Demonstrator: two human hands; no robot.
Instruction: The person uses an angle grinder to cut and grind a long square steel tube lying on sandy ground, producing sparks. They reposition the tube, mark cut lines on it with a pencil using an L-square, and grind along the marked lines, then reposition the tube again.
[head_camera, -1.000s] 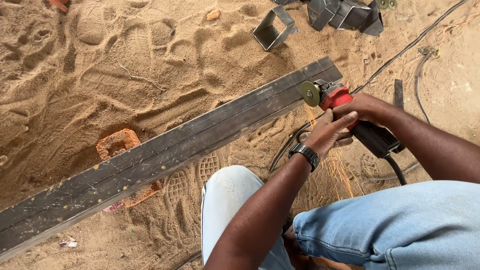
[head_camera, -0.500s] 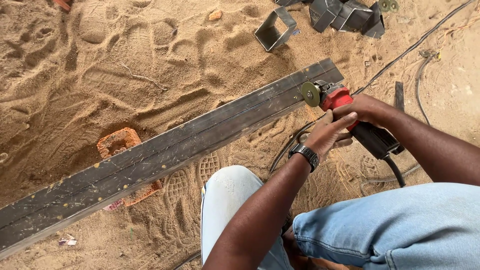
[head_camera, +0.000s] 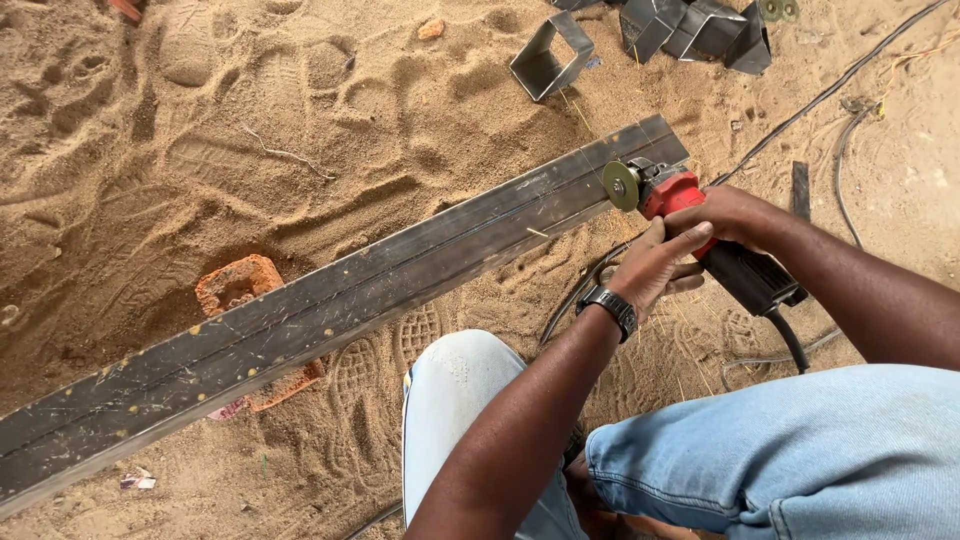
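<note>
Steel beam (head_camera: 330, 300) remained uncut, since both the left hand (head_camera: 655, 265) and right hand (head_camera: 725, 212), fingers closed on the angle grinder (head_camera: 700, 235), had stayed put.

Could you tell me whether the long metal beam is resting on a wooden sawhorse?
No, the long metal beam lies across a reddish brick set in the sand, with no sawhorse under it.

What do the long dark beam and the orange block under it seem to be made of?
The long beam looks like steel: dark, flat-faced, straight-edged, with a dull sheen and small yellowish specks. The orange block beneath it looks like fired clay brick: rough, crumbly, chipped at the edges. The grinder gripped by the left hand and right hand seems to have a red and black plastic body, though that is less sure.
</note>
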